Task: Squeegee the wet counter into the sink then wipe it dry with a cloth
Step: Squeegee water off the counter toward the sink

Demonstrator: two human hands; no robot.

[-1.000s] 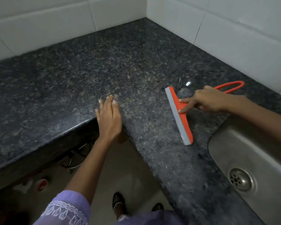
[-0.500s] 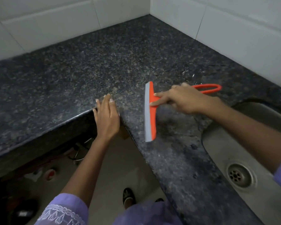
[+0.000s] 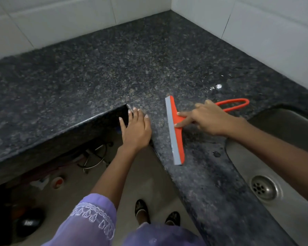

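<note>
Both hands were down: the right hand (image 3: 208, 119) pressed the light, stiff orange plastic squeegee (image 3: 176, 132) onto the wet speckled dark granite counter (image 3: 114, 68) near the steel sink (image 3: 281, 157), best gripped at its neck; the left hand (image 3: 135, 128) rested flat, fingers spread, holding nothing.

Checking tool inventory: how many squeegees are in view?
1. The squeegee lies on the counter left of the sink, under the right hand.
</note>
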